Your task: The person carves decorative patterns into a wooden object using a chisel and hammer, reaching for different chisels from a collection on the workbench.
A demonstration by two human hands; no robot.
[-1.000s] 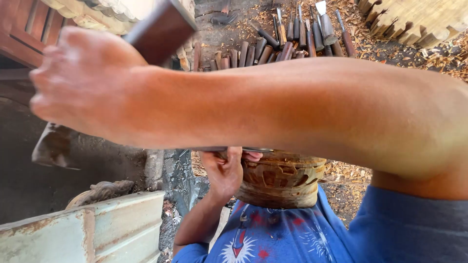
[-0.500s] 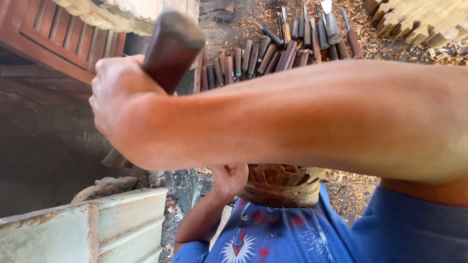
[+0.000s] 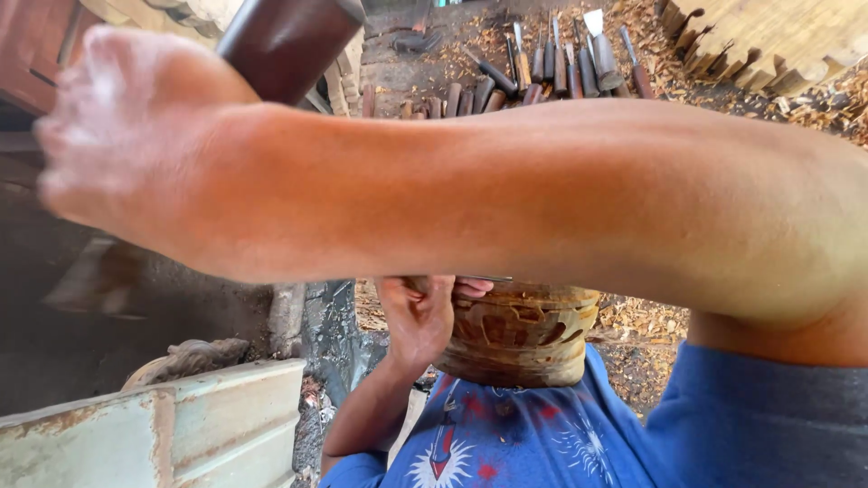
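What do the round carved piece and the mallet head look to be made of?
The carved piece looks like bare pale wood: tan, unfinished, with cut recesses and chips around. The mallet head in the right hand seems dark wood, smooth and slightly glossy; blur leaves this open.

The mallet [image 3: 285, 41] is dark, smooth, glossy wood. The carved block [image 3: 524, 334] below it is pale, raw, matt wood with rough cut hollows. Beyond the block lie chisels [image 3: 579, 63] with wooden handles and dull metal blades, among dry wood shavings [image 3: 642, 321].
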